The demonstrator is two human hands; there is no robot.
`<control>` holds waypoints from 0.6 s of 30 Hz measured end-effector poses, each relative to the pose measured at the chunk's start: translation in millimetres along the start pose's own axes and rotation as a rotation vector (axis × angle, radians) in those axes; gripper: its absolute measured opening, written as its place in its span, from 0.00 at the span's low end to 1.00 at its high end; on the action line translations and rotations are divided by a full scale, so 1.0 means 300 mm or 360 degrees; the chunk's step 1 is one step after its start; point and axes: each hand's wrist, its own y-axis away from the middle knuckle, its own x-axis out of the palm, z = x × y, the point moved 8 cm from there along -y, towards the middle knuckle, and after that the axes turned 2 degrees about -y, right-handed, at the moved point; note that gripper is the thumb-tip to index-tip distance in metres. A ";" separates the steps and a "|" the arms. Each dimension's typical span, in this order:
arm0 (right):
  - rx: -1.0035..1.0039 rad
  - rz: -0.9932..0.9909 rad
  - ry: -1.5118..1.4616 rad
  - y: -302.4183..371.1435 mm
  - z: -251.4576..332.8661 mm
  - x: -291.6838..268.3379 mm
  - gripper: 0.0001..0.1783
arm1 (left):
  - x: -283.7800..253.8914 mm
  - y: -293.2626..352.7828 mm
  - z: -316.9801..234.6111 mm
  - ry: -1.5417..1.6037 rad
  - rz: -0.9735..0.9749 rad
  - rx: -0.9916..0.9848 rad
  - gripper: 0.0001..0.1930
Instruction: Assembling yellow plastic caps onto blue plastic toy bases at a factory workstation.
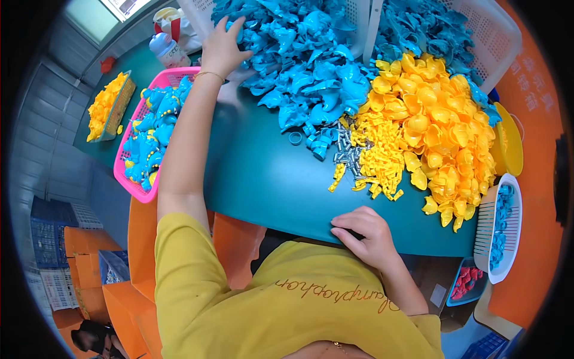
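My left hand [226, 50] reaches to the far side of the table, its fingers spread and nothing in them. It is over the left edge of a large heap of blue plastic parts [299, 66], beside a white perforated basket [199, 13]. My right hand [366, 235] rests at the near table edge with fingers loosely bent and the thumb slightly apart; I see nothing held. Beyond it lie small yellow parts [382, 158], silver screws [345, 146] and a heap of yellow shell-shaped pieces [442, 137]. A few blue rings [320, 143] sit beside the screws.
A pink basket [133, 179] of blue-and-yellow assembled pieces stands left, near a basket of yellow parts [104, 107] and a bottle [168, 52]. At right are a yellow bowl [510, 140], a white basket [511, 251] of blue parts and a lower bin of red pieces [465, 282].
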 end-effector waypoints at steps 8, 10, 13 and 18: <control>0.0008 -0.0002 -0.0009 0.007 -0.007 -0.004 0.08 | 0.021 0.177 -0.035 0.0555 0.0012 -0.0212 0.29; 0.0025 0.0011 -0.0010 0.005 -0.011 -0.002 0.08 | 0.019 0.278 -0.046 0.0766 -0.0046 -0.0138 0.28; 0.0040 0.0011 -0.0008 0.006 -0.011 -0.002 0.08 | 0.012 0.424 -0.123 0.1133 0.0245 -0.0305 0.26; -0.0020 0.0018 0.0013 -0.003 0.001 0.003 0.08 | -0.014 0.584 -0.265 0.1692 0.0482 -0.0555 0.23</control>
